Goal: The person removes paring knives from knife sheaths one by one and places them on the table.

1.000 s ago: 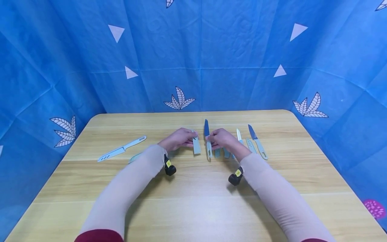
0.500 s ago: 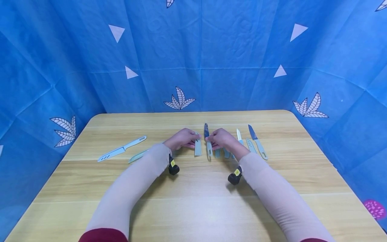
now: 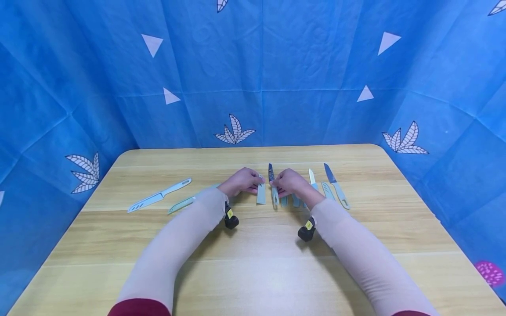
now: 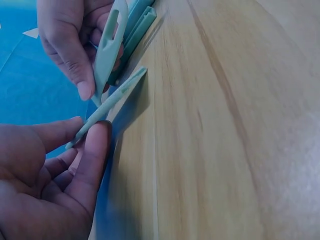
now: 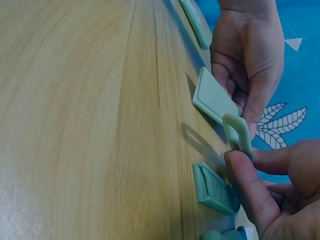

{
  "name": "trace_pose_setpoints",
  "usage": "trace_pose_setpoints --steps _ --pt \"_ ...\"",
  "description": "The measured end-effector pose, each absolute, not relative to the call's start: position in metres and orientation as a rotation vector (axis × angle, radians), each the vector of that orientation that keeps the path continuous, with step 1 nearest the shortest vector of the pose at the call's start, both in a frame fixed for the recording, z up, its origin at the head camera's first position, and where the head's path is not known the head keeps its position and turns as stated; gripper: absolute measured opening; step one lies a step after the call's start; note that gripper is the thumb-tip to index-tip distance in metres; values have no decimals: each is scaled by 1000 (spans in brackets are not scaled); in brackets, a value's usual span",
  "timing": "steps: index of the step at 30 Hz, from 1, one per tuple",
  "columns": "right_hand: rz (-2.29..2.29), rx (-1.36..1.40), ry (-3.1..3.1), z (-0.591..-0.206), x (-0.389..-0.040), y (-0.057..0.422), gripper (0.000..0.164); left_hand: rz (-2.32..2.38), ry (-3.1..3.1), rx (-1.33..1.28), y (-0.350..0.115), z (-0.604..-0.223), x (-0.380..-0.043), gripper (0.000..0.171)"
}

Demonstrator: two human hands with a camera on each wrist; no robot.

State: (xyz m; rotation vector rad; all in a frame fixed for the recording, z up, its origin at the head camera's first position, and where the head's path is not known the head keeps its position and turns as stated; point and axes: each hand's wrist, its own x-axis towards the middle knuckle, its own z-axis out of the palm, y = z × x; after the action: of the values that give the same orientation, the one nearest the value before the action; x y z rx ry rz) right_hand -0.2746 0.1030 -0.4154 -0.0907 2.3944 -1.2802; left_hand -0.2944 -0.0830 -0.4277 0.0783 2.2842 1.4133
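Observation:
Between thumb and fingers, my left hand [image 3: 243, 181] pinches a flat pale green knife sheath [image 3: 261, 195] by its far end. The sheath's wide end points toward me; the left wrist view shows it edge-on, tilted over the table. My right hand [image 3: 290, 182] pinches a knife [image 3: 275, 197] with a pale green handle, which has a hanging slot. Its dark patterned blade [image 3: 271, 172] points away from me, alongside the sheath with a small gap between. In the right wrist view the knife handle [image 5: 239, 134] hides most of the blade.
Two sheathed knives [image 3: 160, 195] [image 3: 182, 204] lie at left, the nearer partly under my left sleeve. Right of my right hand lie a white-bladed knife [image 3: 312, 176], a slotted sheath [image 3: 328, 191] and a dark-bladed knife [image 3: 339, 193]. More green pieces [image 3: 296, 200] sit beneath that hand.
My left hand has moved right with the sheath, narrowing the gap to the knife. The knife's blade has dipped slightly toward me, while my right hand has stayed nearly in place.

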Motion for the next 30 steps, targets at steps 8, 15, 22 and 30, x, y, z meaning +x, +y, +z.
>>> trace_pose_setpoints --steps 8,15,22,30 --pt "-1143 -74 2472 -415 -276 100 24 1307 2404 74 -77 -430 -294 19" --pt "-1100 -78 2520 -414 -275 100 25 1257 2468 38 -73 -425 -288 19" --pt "-1075 -97 2550 -412 -272 97 24 1184 2550 30 -74 -427 -286 22" --pt "-981 -90 2635 -411 -270 94 22 1035 2629 33 -74 -427 -286 21"
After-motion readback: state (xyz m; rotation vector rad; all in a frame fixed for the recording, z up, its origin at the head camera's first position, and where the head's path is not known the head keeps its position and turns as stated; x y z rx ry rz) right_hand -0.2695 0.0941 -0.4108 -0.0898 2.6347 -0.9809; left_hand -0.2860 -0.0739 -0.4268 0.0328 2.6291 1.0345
